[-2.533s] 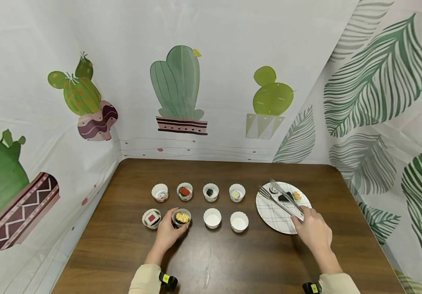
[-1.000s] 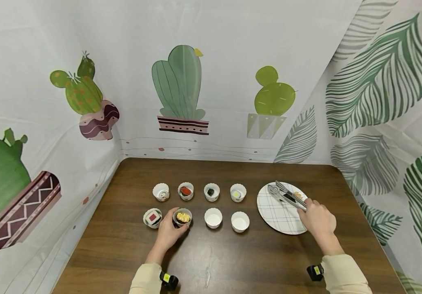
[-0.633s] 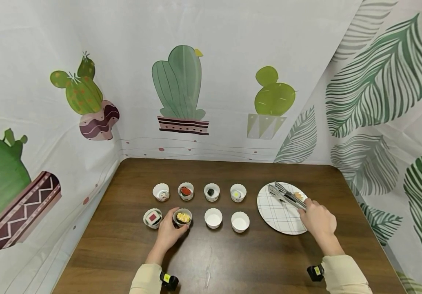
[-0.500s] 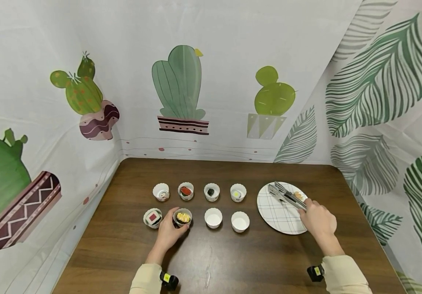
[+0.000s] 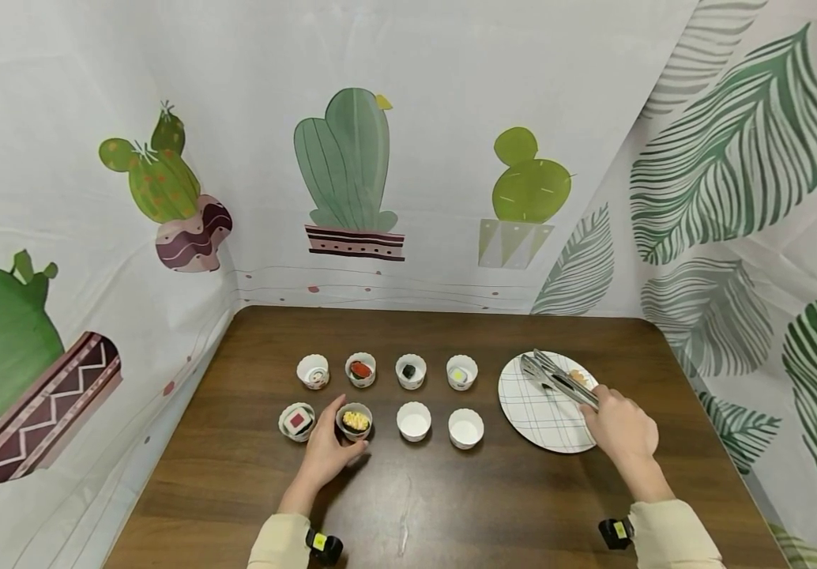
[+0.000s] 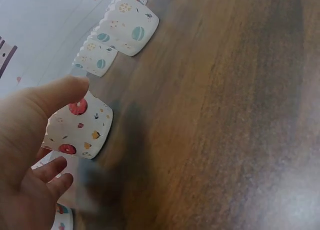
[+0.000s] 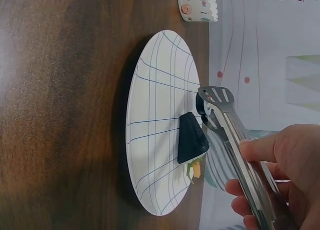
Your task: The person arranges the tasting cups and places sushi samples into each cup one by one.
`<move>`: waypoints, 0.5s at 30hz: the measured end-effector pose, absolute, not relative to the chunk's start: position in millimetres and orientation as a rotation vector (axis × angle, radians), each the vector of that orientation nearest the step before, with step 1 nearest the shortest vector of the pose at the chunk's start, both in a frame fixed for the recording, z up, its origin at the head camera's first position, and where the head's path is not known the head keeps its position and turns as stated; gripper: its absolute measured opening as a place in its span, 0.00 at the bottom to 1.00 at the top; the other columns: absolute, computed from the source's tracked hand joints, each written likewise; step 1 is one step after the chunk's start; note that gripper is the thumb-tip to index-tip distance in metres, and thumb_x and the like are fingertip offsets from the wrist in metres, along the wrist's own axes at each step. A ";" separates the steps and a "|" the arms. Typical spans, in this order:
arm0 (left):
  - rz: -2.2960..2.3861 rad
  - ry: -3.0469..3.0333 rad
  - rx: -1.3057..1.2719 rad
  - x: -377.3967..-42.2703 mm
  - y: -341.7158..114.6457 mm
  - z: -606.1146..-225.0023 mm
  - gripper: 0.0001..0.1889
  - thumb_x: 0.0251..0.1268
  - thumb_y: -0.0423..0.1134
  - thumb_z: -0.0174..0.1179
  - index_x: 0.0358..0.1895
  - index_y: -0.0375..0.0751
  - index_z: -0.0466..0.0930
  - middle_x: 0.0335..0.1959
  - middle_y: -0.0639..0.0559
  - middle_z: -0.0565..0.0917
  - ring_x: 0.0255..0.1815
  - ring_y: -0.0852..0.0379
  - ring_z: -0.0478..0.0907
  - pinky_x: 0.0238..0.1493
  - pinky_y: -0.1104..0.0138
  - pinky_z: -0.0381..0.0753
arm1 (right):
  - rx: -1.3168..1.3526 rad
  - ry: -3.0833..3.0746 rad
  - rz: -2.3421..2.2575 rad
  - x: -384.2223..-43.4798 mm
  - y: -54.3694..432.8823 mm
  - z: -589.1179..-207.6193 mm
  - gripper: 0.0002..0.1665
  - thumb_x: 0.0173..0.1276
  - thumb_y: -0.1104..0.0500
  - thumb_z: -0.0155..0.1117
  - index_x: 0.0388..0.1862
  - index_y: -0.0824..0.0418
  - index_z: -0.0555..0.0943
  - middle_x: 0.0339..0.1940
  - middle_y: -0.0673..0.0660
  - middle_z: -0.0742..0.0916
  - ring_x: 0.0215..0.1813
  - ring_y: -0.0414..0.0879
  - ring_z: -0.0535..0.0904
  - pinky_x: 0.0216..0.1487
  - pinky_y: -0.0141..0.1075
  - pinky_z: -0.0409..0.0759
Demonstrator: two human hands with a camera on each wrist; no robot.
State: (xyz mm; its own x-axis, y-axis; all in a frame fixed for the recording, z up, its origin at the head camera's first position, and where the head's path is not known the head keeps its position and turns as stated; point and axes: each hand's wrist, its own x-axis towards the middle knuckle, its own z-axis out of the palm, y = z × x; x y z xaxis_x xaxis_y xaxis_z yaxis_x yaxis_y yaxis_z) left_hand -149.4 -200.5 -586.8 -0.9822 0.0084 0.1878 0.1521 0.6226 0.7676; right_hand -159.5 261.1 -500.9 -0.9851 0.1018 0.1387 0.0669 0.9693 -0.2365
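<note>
My left hand (image 5: 328, 452) is spread loosely around a paper baking cup (image 6: 80, 127) holding a yellow-topped sushi piece (image 5: 355, 421). In the head view its thumb and index stand slightly off the cup's sides. With thumb and fingers, my right hand (image 7: 295, 165) grips metal tongs (image 7: 237, 150) over the white checked plate (image 7: 150, 99). The slotted tong tips are close together at a dark-wrapped round sushi roll (image 7: 200, 103), largely hidden behind them. A black triangular rice ball (image 7: 191, 140) lies on the plate beside an orange-and-green piece (image 7: 195, 169).
Left of the plate stand two rows of paper cups. Two front cups, a middle one (image 5: 414, 422) and a right one (image 5: 466, 429), look bare inside. Others hold a red-topped sushi (image 5: 360, 370), a dark piece (image 5: 407, 371) and a white block with a red square (image 5: 298, 420).
My right hand has drawn the tong tips together at the roll, then shifted slightly right. My left thumb and index have loosened from the cup, which stays in place.
</note>
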 end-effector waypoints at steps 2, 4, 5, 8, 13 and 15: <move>-1.278 -2.686 -0.149 -149.2 -200.3 -584.1 0.49 0.35 0.39 0.75 0.67 0.39 0.60 0.62 0.40 0.70 0.61 0.43 0.68 0.58 0.48 0.66 | -0.120 -2.952 0.350 -158.2 260.9 -499.5 0.21 0.58 0.54 0.60 0.44 0.69 0.77 0.34 0.69 0.82 0.29 0.65 0.77 0.22 0.55 0.70; -1.261 -2.696 -0.166 -149.2 -199.8 -580.2 0.49 0.36 0.40 0.75 0.68 0.40 0.59 0.63 0.41 0.69 0.62 0.44 0.67 0.59 0.48 0.65 | -0.116 -2.945 0.350 -157.3 261.1 -498.4 0.21 0.58 0.54 0.60 0.44 0.69 0.77 0.33 0.69 0.82 0.28 0.64 0.77 0.21 0.55 0.70; -1.253 -2.697 -0.174 -149.2 -199.4 -577.6 0.50 0.36 0.41 0.75 0.68 0.41 0.59 0.63 0.41 0.69 0.62 0.44 0.67 0.59 0.48 0.65 | -0.114 -2.941 0.350 -157.0 261.2 -498.0 0.21 0.58 0.54 0.60 0.44 0.69 0.77 0.33 0.69 0.82 0.27 0.64 0.77 0.21 0.54 0.70; -1.225 -2.705 -0.194 -149.3 -197.6 -568.5 0.51 0.35 0.43 0.75 0.69 0.45 0.57 0.64 0.42 0.67 0.64 0.44 0.65 0.60 0.47 0.63 | -0.111 -2.932 0.351 -156.0 261.7 -497.4 0.20 0.58 0.55 0.61 0.44 0.68 0.77 0.32 0.68 0.82 0.27 0.63 0.77 0.20 0.54 0.70; -1.171 -2.708 -0.252 -150.2 -192.7 -553.9 0.53 0.35 0.45 0.75 0.70 0.52 0.55 0.67 0.47 0.64 0.65 0.48 0.64 0.61 0.48 0.64 | -0.109 -2.918 0.359 -154.8 262.1 -496.9 0.20 0.56 0.55 0.62 0.43 0.68 0.77 0.32 0.67 0.82 0.26 0.63 0.77 0.20 0.53 0.70; -1.164 -2.700 -0.279 -151.1 -190.2 -549.3 0.53 0.35 0.45 0.75 0.70 0.50 0.55 0.68 0.49 0.62 0.66 0.49 0.62 0.61 0.49 0.64 | -0.106 -2.913 0.363 -154.6 262.0 -496.7 0.20 0.56 0.55 0.63 0.43 0.68 0.77 0.32 0.67 0.82 0.26 0.63 0.77 0.20 0.53 0.70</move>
